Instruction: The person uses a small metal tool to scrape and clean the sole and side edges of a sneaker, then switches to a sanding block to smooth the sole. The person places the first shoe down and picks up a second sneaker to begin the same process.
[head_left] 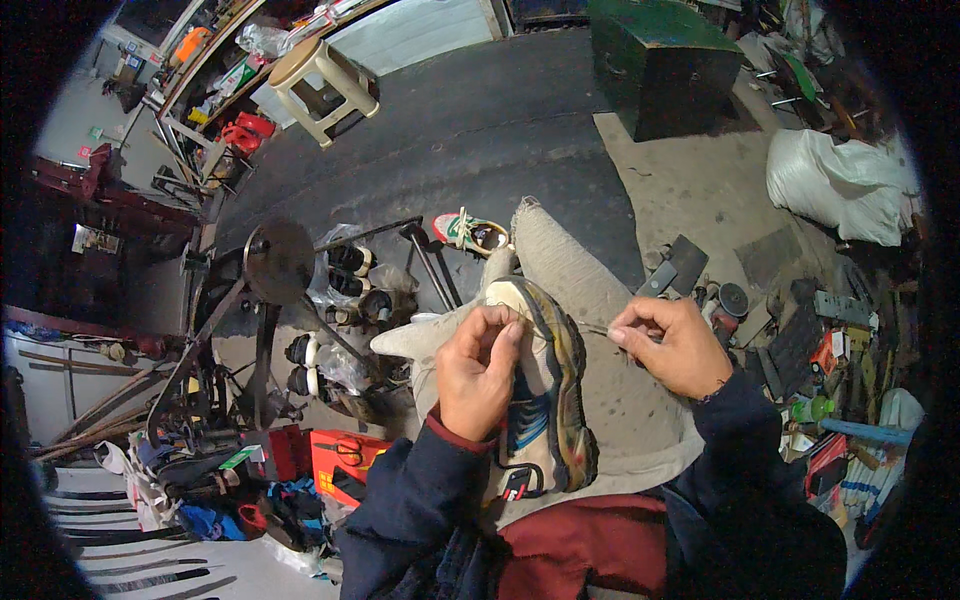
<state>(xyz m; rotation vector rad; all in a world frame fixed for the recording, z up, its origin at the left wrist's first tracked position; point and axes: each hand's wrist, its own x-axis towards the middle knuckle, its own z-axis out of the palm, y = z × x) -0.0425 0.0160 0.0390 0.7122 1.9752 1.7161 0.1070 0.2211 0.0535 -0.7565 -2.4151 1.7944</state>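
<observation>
A beige sneaker point(538, 345) with blue lacing and a dark, yellowish sole lies sole edge to the right on the grey, stained cloth point(640, 395) over my lap. My left hand point(474, 372) is closed in a pinch over the shoe's upper near the toe; what is between its fingertips is too fine to make out. To the right of the shoe, my right hand point(672, 345) pinches a thin, thread-like strand point(592, 328) reaching toward the sole edge. Whether that strand joins the shoe is unclear.
Beyond the cloth lies a red, green and white shoe point(470, 232). A metal stand with a round plate point(278, 262) rises at left, near several bagged shoes. Tools and parts, including a grinding disc point(734, 299), crowd the right. A stool point(322, 90) and green chest point(665, 75) stand farther off.
</observation>
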